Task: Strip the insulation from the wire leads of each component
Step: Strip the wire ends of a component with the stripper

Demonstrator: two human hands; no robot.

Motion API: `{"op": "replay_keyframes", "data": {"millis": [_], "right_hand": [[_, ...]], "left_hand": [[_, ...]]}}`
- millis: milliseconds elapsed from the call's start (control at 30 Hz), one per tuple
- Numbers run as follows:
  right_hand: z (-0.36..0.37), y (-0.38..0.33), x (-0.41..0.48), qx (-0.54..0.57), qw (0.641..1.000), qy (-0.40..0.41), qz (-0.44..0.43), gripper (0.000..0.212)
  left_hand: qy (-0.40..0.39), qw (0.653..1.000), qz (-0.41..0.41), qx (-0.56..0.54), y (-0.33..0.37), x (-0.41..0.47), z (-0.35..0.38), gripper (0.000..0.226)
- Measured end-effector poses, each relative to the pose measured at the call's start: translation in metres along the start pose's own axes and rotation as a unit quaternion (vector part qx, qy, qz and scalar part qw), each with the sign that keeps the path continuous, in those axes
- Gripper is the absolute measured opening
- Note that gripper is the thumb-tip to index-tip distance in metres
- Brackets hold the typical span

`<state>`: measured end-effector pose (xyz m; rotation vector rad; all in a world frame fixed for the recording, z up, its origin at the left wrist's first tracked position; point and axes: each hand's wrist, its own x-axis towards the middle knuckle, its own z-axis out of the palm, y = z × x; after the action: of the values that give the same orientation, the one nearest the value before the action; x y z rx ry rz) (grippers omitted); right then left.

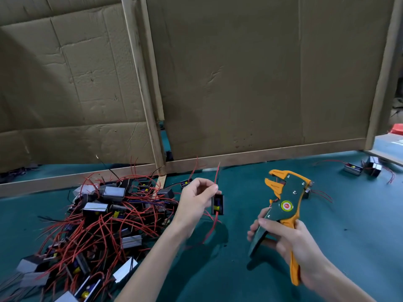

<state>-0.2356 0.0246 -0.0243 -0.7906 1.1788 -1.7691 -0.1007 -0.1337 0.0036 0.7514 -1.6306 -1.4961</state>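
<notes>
Head view: pinches with the left hand (196, 197) the thin red wire lead (217, 175) of one small black box-shaped component (217, 204), just left of the orange-and-green automatic wire stripper (285, 201) and lifted clear of the green felt tabletop (239, 269). Wraps the right hand (290, 243) round the stripper's two handles, apparently not squeezed together, with the orange jaws apart and pointing up and left toward the lead. Seems ready to bring lead and jaws together. To do it well: feed only the free tip of the lead squarely between the jaws, keep the pinch close below that tip to stop the thin wire bending away, squeeze in one smooth stroke, and hold the component steady rather than tugging, to avoid tearing the lead at its root. Looks light and floppy: an open-sided black housing with yellow and blue parts inside, one red lead rising above the fingers, another trailing below toward the felt; cannot tell whether either tip is already bare. Leaves a tangled pile of like components with red leads (98, 214) well left of the stripper, and a few more components (362, 168) well to its right.
</notes>
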Motion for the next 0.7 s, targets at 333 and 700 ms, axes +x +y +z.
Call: {"op": "replay_keyframes", "data": {"millis": [333, 700], "right_hand": [[0.010, -0.003, -0.007, -0.016, 0.994, -0.080, 0.066, 0.022], [0.011, -0.003, -0.011, -0.025, 0.988, -0.112, 0.106, 0.022]], "left_hand": [[-0.052, 0.998, 0.025, -0.026, 0.021, -0.014, -0.013, 0.017], [-0.075, 0.995, 0.027, -0.060, 0.025, -0.017, -0.017, 0.022]]}}
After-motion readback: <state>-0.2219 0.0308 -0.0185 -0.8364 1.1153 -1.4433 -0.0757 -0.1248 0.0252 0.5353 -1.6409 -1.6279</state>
